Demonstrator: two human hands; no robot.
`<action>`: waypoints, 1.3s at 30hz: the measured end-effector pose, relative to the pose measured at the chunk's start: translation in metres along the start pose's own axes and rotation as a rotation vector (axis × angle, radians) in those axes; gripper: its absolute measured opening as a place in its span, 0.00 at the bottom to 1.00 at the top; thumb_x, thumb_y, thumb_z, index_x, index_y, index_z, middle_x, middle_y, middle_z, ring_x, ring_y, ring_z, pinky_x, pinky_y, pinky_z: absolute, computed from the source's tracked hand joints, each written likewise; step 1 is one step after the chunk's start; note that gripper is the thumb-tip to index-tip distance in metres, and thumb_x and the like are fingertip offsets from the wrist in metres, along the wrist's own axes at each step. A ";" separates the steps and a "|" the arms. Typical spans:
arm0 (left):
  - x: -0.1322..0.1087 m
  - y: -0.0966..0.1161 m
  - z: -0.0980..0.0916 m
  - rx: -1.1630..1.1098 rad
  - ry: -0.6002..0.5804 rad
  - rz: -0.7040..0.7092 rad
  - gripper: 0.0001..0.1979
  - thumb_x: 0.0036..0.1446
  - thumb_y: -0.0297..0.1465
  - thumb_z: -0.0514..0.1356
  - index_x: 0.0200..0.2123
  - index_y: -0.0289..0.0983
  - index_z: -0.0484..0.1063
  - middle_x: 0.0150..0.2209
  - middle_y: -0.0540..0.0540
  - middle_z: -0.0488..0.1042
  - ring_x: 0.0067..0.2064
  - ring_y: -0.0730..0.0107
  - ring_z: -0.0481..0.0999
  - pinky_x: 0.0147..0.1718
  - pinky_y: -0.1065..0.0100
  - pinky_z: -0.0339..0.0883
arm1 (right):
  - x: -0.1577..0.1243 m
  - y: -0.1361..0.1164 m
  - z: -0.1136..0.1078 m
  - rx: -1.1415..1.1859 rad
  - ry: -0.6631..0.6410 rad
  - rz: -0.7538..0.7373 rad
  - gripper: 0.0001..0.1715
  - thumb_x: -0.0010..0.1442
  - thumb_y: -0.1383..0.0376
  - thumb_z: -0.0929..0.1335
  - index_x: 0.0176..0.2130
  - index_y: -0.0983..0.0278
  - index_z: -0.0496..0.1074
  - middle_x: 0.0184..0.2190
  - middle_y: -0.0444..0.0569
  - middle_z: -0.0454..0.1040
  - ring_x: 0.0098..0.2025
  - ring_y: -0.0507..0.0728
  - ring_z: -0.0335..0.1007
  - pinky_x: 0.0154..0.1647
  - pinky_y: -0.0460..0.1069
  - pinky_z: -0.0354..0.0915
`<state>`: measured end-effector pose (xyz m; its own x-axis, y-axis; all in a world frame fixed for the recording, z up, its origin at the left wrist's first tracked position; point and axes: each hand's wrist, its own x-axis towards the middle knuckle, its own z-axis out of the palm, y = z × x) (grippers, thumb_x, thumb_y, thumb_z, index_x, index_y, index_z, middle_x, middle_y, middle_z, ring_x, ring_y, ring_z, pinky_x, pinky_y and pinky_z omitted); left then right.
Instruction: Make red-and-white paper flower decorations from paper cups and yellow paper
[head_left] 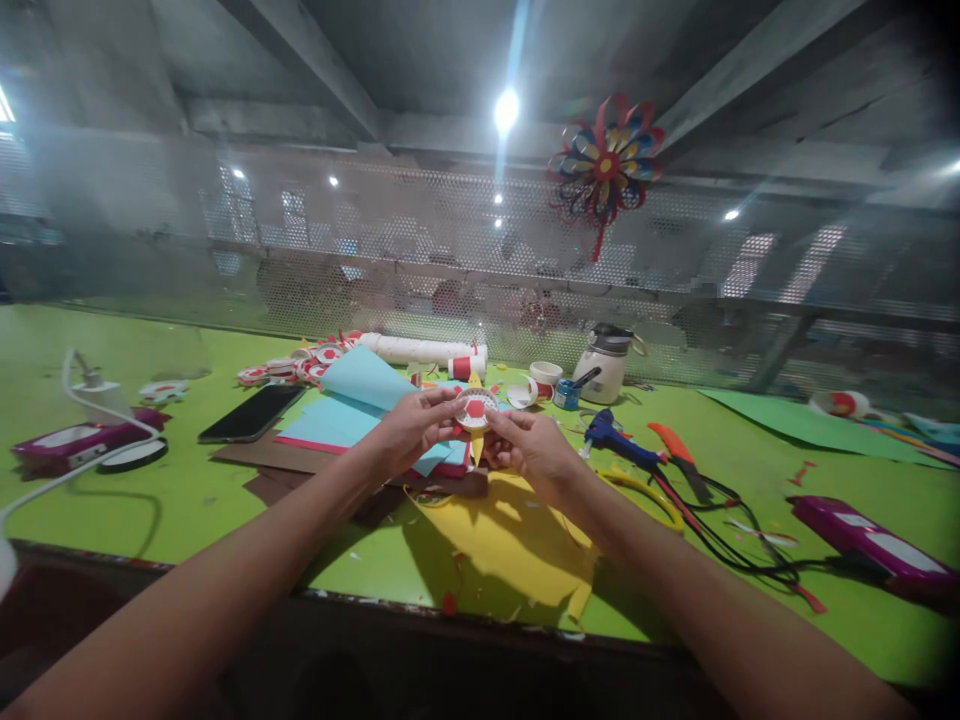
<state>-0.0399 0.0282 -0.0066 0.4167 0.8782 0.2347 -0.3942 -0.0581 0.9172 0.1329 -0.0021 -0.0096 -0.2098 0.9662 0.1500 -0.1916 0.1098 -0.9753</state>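
Observation:
A small round paper craft piece [475, 408], white with a red centre and yellow and red points round its rim, is held up above the table. My left hand [417, 428] pinches its left edge, and my right hand [531, 446] grips it from the right. Below my hands lie a yellow paper sheet [510, 545] and a stack of light blue paper [330, 425] over red and brown sheets. To the right of my right hand are a blue glue gun [621, 440] and a yellow ring of tape [652, 492].
A phone [252, 412], a purple power bank [90, 440] with a white cable and a second purple device [876, 545] lie on the green table. Orange-handled cutter [679, 455], paper cups [545, 374], a jug [606, 362] and green paper [817, 424] are farther back. A paper flower [607, 165] hangs above.

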 end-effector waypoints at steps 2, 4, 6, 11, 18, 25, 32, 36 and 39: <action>0.001 -0.001 -0.002 -0.010 0.000 0.006 0.11 0.49 0.30 0.67 0.36 0.31 0.76 0.38 0.40 0.77 0.36 0.70 0.74 0.38 0.67 0.69 | 0.000 -0.001 -0.001 -0.024 -0.023 -0.007 0.23 0.44 0.51 0.75 0.26 0.68 0.72 0.20 0.45 0.71 0.21 0.48 0.65 0.24 0.45 0.61; 0.001 -0.001 -0.003 -0.012 -0.012 0.002 0.11 0.49 0.30 0.66 0.36 0.31 0.77 0.39 0.40 0.77 0.37 0.69 0.74 0.38 0.68 0.68 | 0.000 -0.002 -0.002 -0.061 -0.058 -0.016 0.22 0.44 0.51 0.75 0.26 0.68 0.72 0.20 0.44 0.72 0.21 0.47 0.64 0.24 0.45 0.60; 0.001 0.000 -0.005 0.001 -0.032 -0.010 0.12 0.50 0.31 0.66 0.38 0.32 0.77 0.40 0.39 0.77 0.38 0.69 0.74 0.38 0.69 0.67 | -0.001 -0.004 -0.003 -0.100 -0.076 -0.023 0.22 0.44 0.52 0.75 0.25 0.68 0.72 0.20 0.44 0.72 0.20 0.47 0.63 0.25 0.45 0.60; -0.002 0.001 -0.005 0.021 -0.057 -0.029 0.12 0.51 0.32 0.65 0.37 0.32 0.77 0.40 0.39 0.77 0.38 0.68 0.73 0.37 0.70 0.66 | -0.003 -0.006 -0.002 -0.134 -0.085 -0.053 0.21 0.44 0.52 0.75 0.23 0.67 0.72 0.19 0.45 0.72 0.20 0.47 0.62 0.26 0.46 0.61; -0.003 0.002 -0.002 -0.023 -0.082 -0.029 0.12 0.50 0.32 0.65 0.38 0.31 0.78 0.41 0.38 0.77 0.39 0.66 0.73 0.38 0.69 0.67 | -0.006 -0.003 0.000 -0.153 -0.064 -0.116 0.19 0.46 0.54 0.75 0.21 0.66 0.73 0.18 0.45 0.73 0.19 0.47 0.62 0.23 0.45 0.59; -0.001 0.003 -0.005 0.022 -0.053 0.002 0.13 0.49 0.32 0.66 0.38 0.32 0.77 0.39 0.39 0.77 0.37 0.68 0.74 0.37 0.68 0.67 | -0.003 -0.011 -0.007 -0.149 -0.167 -0.057 0.21 0.46 0.52 0.75 0.29 0.68 0.75 0.25 0.47 0.75 0.25 0.49 0.68 0.30 0.47 0.64; -0.005 0.001 0.000 0.239 -0.044 0.093 0.16 0.46 0.34 0.67 0.38 0.32 0.77 0.37 0.40 0.77 0.35 0.67 0.73 0.33 0.66 0.66 | 0.006 -0.010 -0.014 -0.034 -0.068 -0.124 0.21 0.50 0.50 0.72 0.24 0.67 0.73 0.21 0.44 0.72 0.26 0.51 0.68 0.34 0.48 0.65; -0.004 -0.001 0.000 0.283 -0.085 0.124 0.14 0.47 0.33 0.67 0.37 0.32 0.76 0.34 0.43 0.77 0.33 0.69 0.72 0.32 0.67 0.65 | 0.008 -0.007 -0.014 0.007 -0.029 -0.071 0.20 0.45 0.52 0.75 0.24 0.67 0.73 0.21 0.45 0.73 0.26 0.51 0.67 0.33 0.49 0.66; -0.003 -0.003 -0.002 0.289 -0.093 0.129 0.14 0.47 0.33 0.67 0.37 0.33 0.75 0.32 0.45 0.76 0.30 0.72 0.71 0.32 0.68 0.65 | 0.008 -0.008 -0.014 0.055 -0.043 -0.018 0.20 0.43 0.53 0.76 0.26 0.67 0.75 0.23 0.46 0.75 0.27 0.52 0.70 0.34 0.48 0.66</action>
<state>-0.0415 0.0269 -0.0106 0.4569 0.8082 0.3716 -0.2056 -0.3104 0.9281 0.1466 0.0081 -0.0031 -0.2471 0.9530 0.1755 -0.2479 0.1130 -0.9622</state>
